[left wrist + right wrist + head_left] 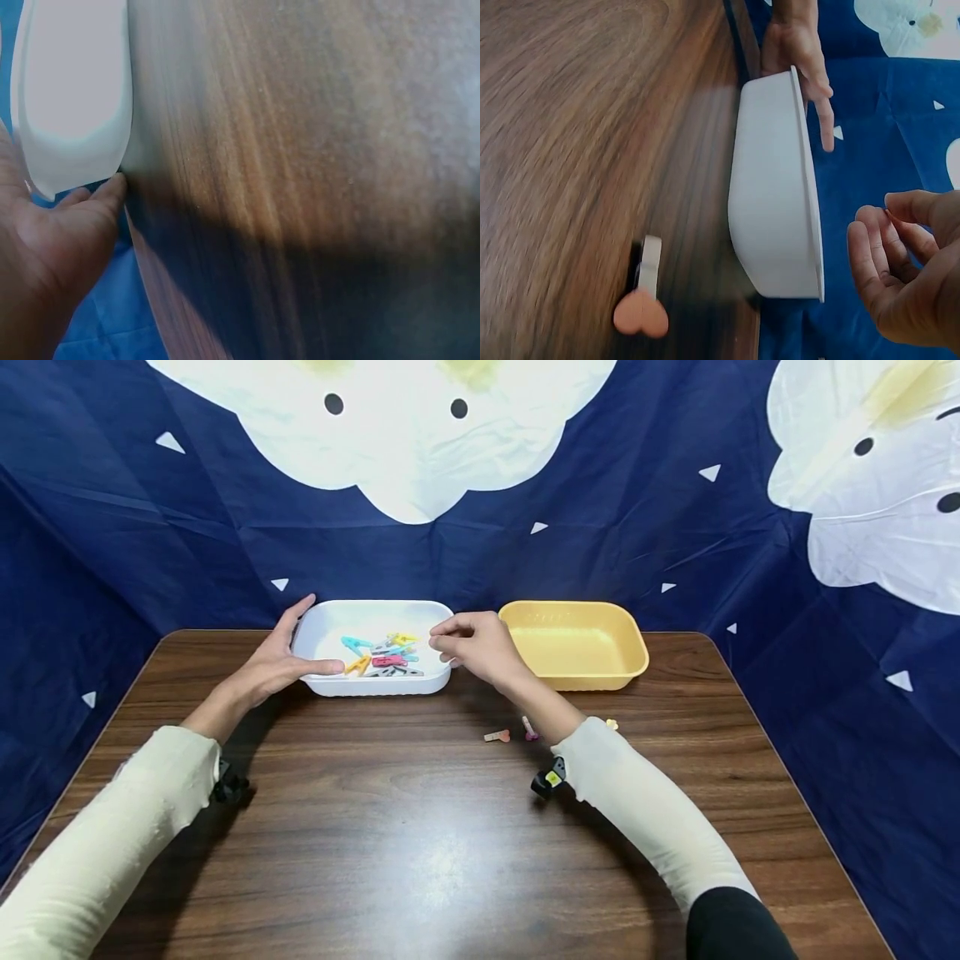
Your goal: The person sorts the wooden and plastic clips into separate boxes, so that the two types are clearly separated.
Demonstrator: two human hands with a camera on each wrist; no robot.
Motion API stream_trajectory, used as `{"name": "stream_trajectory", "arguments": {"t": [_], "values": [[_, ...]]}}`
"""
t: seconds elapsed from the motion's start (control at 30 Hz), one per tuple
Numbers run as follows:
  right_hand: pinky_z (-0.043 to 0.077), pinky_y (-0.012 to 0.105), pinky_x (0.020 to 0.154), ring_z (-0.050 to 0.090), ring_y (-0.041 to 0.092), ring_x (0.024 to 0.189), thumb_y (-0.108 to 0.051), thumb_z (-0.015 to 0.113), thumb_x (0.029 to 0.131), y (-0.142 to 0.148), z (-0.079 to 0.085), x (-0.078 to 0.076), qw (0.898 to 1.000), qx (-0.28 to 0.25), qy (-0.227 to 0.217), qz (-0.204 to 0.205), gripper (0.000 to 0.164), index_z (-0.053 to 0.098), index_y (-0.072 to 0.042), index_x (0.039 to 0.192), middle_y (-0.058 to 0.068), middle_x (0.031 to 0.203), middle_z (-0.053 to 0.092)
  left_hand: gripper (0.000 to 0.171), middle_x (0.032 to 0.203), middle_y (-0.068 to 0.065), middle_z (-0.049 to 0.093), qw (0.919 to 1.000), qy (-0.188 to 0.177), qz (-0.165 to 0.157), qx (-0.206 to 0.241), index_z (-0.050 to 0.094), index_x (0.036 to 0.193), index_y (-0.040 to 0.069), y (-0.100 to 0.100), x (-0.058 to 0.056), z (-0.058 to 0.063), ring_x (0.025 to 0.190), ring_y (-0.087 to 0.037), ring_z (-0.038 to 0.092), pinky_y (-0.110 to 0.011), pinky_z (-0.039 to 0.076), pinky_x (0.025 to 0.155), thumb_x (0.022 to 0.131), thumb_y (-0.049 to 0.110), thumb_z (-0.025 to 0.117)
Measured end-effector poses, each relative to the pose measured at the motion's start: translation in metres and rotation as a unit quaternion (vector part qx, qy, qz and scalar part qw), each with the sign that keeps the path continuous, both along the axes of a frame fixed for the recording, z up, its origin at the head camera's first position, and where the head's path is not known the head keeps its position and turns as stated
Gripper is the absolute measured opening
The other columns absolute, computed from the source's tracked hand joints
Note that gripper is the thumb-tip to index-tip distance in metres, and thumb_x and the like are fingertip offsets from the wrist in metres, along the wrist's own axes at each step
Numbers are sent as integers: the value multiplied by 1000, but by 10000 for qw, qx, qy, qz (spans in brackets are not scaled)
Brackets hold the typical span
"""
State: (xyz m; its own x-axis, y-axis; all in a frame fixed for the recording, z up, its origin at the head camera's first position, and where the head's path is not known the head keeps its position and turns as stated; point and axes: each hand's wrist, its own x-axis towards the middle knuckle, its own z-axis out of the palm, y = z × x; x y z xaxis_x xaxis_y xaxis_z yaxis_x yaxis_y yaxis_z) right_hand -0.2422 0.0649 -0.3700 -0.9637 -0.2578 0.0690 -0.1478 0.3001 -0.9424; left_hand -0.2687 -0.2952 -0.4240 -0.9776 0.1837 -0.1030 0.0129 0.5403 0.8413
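Observation:
The white tray [375,687] holds several plastic clothespins [390,661] in yellow, blue, pink and grey. My left hand [270,662] spans the tray's left end, its thumb reaching over the near rim and its fingers straight along the outer side. In the left wrist view, the palm faces the end wall. My right hand [483,647] is over the tray's right end, thumb and fingertips drawn together. In the right wrist view, a thin reddish sliver [889,215] shows between its thumb and index finger; most of it is hidden, so its kind is unclear.
A yellow tray [576,682] stands to the right of the white one. On the wooden table [360,827] lie small decorated clips: an orange heart clip [497,737], a purple one [530,729] and a yellow one [612,724]. Blue cloth [480,560] hangs behind the table.

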Motion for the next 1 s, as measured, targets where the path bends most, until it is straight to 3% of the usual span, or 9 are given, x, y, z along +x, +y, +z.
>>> {"name": "stream_trajectory", "arguments": {"t": [0.13,0.2,0.33,0.53,0.63,0.7,0.77,0.87,1.0], "values": [[70,34,75,77,54,97,-7,81,102,15,0,0,9996,-261,-93,-115,17,86,3,116,33,109,82,126,192,-16,2,9999,19,118,23,-1,184,35,-3,0,1,176,-44,12,-68,22,139,98,32,91],[68,28,72,76,56,98,-6,81,102,23,0,1,9993,-328,-85,-172,18,85,4,116,35,112,81,119,190,-21,11,9998,84,200,-32,2,185,34,-5,0,1,171,-46,23,-65,31,133,101,36,87],[67,26,72,78,49,93,-8,81,102,39,0,2,9989,-342,-49,-312,18,86,3,115,26,109,84,111,186,-24,24,9989,205,396,-108,9,185,28,-9,1,1,165,-47,35,-62,38,127,103,44,82],[67,27,72,82,35,88,-12,83,100,62,-3,3,9980,-366,-61,-514,19,87,0,114,14,105,86,106,182,-24,35,9965,408,723,-101,17,184,25,-15,10,-1,164,-47,41,-64,38,130,104,51,81],[68,28,72,82,25,84,-13,84,100,73,-3,3,9974,-358,-64,-615,22,86,1,116,11,103,86,102,178,-25,40,9947,557,853,-159,20,183,23,-19,16,-2,155,-40,49,-39,46,121,106,53,78],[67,28,72,80,17,82,-13,83,100,82,-2,4,9970,-334,-35,-703,24,85,3,118,8,102,86,99,175,-24,44,9933,656,942,-94,22,183,21,-21,20,-3,143,-26,57,-21,50,107,106,51,77],[67,27,72,78,14,82,-14,83,101,91,-2,6,9964,-313,-22,-785,25,84,3,119,6,101,85,96,170,-22,47,9918,752,1030,-1,25,181,19,-23,23,-3,128,-10,60,-10,52,92,107,49,78],[66,26,72,78,11,83,-14,82,102,105,-2,8,9957,-260,27,-894,28,83,5,122,5,102,84,93,158,-9,53,9891,853,1186,161,30,179,15,-27,29,-3,112,7,58,-9,57,82,106,44,80],[66,25,74,77,9,85,-15,82,102,122,-3,10,9949,-222,38,-988,34,81,7,128,1,104,84,86,137,12,55,9845,1018,1415,215,39,174,13,-34,38,-2,105,8,60,-10,59,79,105,40,82]]}}
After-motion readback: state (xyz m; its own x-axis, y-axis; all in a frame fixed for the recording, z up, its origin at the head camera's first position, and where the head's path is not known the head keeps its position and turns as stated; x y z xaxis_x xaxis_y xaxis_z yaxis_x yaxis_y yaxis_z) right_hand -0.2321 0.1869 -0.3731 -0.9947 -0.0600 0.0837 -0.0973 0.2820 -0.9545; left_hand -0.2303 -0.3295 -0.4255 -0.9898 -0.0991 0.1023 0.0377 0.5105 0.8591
